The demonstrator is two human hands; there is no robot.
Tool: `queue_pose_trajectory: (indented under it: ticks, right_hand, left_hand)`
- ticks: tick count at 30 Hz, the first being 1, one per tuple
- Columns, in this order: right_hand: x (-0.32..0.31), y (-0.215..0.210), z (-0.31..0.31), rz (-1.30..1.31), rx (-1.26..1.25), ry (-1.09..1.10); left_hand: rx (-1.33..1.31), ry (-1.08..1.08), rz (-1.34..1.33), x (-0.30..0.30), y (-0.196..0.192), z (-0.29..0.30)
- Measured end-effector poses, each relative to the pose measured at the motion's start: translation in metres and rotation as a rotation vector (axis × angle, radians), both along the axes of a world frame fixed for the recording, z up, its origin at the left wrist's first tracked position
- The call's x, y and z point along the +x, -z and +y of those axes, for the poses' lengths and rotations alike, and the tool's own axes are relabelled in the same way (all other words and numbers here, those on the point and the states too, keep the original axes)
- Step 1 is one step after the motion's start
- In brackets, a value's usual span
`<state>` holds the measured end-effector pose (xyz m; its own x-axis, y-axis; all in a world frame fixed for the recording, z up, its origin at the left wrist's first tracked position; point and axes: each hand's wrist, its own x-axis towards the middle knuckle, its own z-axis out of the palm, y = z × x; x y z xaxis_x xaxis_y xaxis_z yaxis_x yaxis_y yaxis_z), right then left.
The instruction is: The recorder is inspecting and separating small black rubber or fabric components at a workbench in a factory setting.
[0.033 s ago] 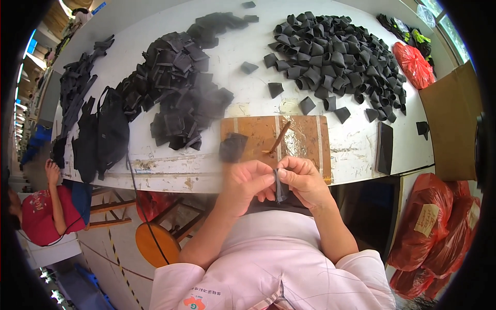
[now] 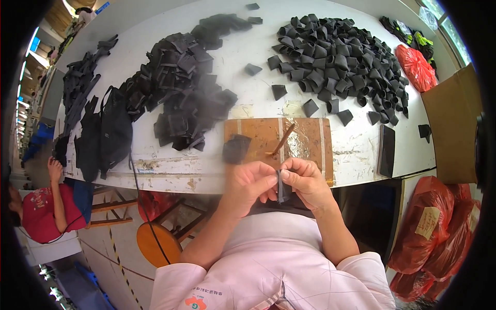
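– Slightly farther right and lower than in the earlier frame: that is where the tabletop and its piles now sit; both hands have barely moved. Where are they?

– Just below the centre of the frame; the bare left hand (image 2: pixel 248 186) and the bare right hand (image 2: pixel 306 185) meet fingertip to fingertip.

– How are the fingers set?

– Narrow; each thumb and forefinger pinch the top of a small, dark grey strip of fabric (image 2: pixel 280 192), which hangs between the hands, in front of the near table edge.

– And around them?

– Just above the hands, a rectangular brown board with pale tape stripes (image 2: pixel 263 129) lies on the white, scuffed tabletop (image 2: pixel 258 39); a slim brown stick-like tool (image 2: pixel 284 138) slants across the board; a black fabric square (image 2: pixel 237 149) lies at its left end.

– The piles?

– Upper right, a broad heap of black, curved, tube-like fabric pieces (image 2: pixel 341 62); upper left, a long heap of flat black fabric pieces (image 2: pixel 178 67), hazy along its right side.

– Anything at the edges?

– A red plastic bag (image 2: pixel 416 67) at upper right; more full red plastic bags (image 2: pixel 423 227) at lower right; a person in a red shirt (image 2: pixel 46 212) at lower left.
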<state>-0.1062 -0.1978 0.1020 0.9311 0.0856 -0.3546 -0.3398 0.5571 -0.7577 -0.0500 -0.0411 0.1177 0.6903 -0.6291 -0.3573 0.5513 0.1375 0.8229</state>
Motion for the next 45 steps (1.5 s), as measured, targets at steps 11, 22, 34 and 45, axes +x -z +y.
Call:
queue_pose_trajectory:
  ticks: [11, 22, 34, 45]
  right_hand:
    - [-0.003, -0.017, 0.021, -0.313, -1.096, 0.326]
    - [0.010, -0.002, 0.026, -0.474, -1.404, 0.472]
    - [0.012, -0.042, 0.000, -0.041, 0.130, 0.009]
    - [0.056, -0.055, -0.022, -0.325, -0.186, -0.056]
  left_hand:
    - [0.252, -0.164, -0.354, -0.013, 0.007, -0.006]
    - [0.241, -0.527, -0.511, -0.020, 0.001, -0.031]
    - [0.208, -0.492, -0.863, -0.006, -0.011, -0.027]
    - [-0.353, -0.174, 0.014, 0.031, -0.043, -0.021]
